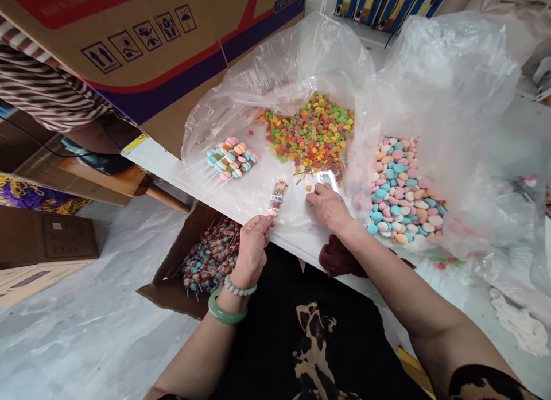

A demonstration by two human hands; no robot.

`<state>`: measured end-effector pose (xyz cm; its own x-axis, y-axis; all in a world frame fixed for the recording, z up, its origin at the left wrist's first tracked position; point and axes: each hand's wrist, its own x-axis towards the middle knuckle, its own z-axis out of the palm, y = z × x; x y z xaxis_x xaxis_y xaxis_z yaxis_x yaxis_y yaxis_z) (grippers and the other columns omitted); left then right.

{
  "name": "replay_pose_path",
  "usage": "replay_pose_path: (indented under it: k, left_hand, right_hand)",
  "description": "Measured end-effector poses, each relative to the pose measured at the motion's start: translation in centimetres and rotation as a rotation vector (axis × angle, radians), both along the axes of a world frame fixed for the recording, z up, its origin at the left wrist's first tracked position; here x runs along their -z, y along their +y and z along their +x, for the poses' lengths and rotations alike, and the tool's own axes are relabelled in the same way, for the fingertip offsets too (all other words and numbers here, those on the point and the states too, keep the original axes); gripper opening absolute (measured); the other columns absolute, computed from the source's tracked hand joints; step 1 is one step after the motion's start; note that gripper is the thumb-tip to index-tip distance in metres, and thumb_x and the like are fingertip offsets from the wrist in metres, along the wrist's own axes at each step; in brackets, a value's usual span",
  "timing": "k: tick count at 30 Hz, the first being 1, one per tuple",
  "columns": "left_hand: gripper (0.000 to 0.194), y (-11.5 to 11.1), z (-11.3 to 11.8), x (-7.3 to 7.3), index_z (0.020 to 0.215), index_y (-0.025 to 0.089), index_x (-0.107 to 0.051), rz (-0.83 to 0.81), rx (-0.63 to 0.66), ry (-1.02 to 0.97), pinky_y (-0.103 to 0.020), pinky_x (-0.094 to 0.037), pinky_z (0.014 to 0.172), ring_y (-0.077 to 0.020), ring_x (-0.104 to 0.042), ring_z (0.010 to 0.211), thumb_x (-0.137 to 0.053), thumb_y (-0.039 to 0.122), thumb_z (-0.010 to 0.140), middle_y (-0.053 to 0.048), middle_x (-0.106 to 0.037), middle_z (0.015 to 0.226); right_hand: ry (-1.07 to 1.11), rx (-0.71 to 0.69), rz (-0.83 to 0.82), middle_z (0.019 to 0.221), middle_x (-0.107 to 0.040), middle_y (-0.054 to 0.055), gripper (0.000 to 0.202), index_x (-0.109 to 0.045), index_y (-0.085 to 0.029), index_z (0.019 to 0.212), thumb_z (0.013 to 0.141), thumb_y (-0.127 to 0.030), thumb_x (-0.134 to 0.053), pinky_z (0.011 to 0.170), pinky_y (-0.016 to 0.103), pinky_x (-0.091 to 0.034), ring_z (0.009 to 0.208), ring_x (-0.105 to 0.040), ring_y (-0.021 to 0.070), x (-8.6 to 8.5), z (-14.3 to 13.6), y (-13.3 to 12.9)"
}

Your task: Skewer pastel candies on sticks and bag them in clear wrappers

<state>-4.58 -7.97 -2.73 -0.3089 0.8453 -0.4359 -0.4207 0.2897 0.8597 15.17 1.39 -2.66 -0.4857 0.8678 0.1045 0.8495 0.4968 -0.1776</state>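
Two hands work at the tabletop (157, 163): the left hand (253, 239) has its grip pinched on the lower end of a wrapped candy stick (278, 197), near the front edge. The step appears to be wrapping; the next move likely calls for precise fingertips at the gold ties (305, 174). The right hand (330, 208) partly covers a silvery packet (328, 177); whether its grip holds anything, I cannot tell.
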Motion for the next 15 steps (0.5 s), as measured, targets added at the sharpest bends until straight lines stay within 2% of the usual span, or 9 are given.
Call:
replay_pose_path:
  k: [3, 6, 10, 12, 13, 15]
  left_hand:
    - [0.029, 0.1, 0.2, -0.5, 0.056, 0.016, -0.056, -0.021, -0.009, -0.071, -0.021, -0.01, 0.039, -0.0028, -0.02, 0.038, -0.075, 0.035, 0.066, 0.009, -0.031, 0.043]
    - [0.029, 0.1, 0.2, -0.8, 0.056, 0.016, -0.055, -0.035, -0.022, -0.084, -0.021, -0.013, 0.039, -0.0022, -0.021, 0.037, -0.074, 0.034, 0.066, 0.008, -0.032, 0.043]
    - [0.03, 0.0, 0.4, -0.8, 0.057, 0.015, -0.057, -0.023, -0.022, -0.054, -0.02, -0.014, 0.039, -0.0019, -0.024, 0.037, -0.076, 0.036, 0.065, 0.007, -0.037, 0.045]
    - [0.031, 0.0, 0.9, -0.8, 0.057, 0.015, -0.057, -0.007, 0.003, -0.044, -0.02, -0.015, 0.039, -0.0021, -0.026, 0.037, -0.078, 0.036, 0.065, 0.007, -0.039, 0.044]
    - [0.031, -0.1, 1.3, -0.9, 0.057, 0.015, -0.057, -0.002, 0.027, -0.049, -0.02, -0.016, 0.039, -0.0023, -0.027, 0.037, -0.078, 0.036, 0.064, 0.007, -0.04, 0.044]
    - [0.032, -0.2, 1.9, -0.9, 0.058, 0.015, -0.057, -0.002, 0.089, -0.071, -0.02, -0.018, 0.04, -0.0027, -0.029, 0.038, -0.079, 0.037, 0.065, 0.006, -0.041, 0.045]
  right_hand:
    - [-0.086, -0.108, 0.044, 0.092, -0.062, 0.013, 0.024, -0.067, -0.016, 0.077, 0.085, -0.002, -0.049, 0.076, 0.037, -0.038, 0.092, -0.05, 0.026, 0.6, -0.1, 1.0]
    - [-0.038, -0.13, 0.077, 0.101, -0.065, 0.014, 0.024, -0.067, -0.015, 0.085, 0.085, -0.002, -0.046, 0.081, 0.039, -0.037, 0.098, -0.05, 0.0267, 0.1, -0.6, 0.8]
    - [0.228, -0.082, 0.025, 0.084, -0.064, 0.009, 0.023, -0.064, -0.016, 0.088, 0.094, -0.014, -0.041, 0.08, 0.036, -0.039, 0.084, -0.055, 0.0222, -2.0, -2.3, -2.0]
    - [0.421, -0.145, -0.082, 0.086, -0.065, 0.004, 0.021, -0.063, -0.019, 0.091, 0.095, -0.019, -0.043, 0.077, 0.03, -0.041, 0.082, -0.057, 0.0183, -2.9, -3.6, -3.9]
    - [0.484, -0.162, -0.126, 0.087, -0.066, 0.003, 0.02, -0.063, -0.021, 0.091, 0.095, -0.019, -0.043, 0.077, 0.029, -0.042, 0.082, -0.058, 0.0172, -3.1, -4.2, -4.8]
    - [0.544, -0.08, -0.157, 0.085, -0.066, 0.002, 0.022, -0.062, -0.022, 0.086, 0.094, -0.017, -0.043, 0.075, 0.027, -0.043, 0.082, -0.059, 0.0164, -3.0, -5.1, -6.0]
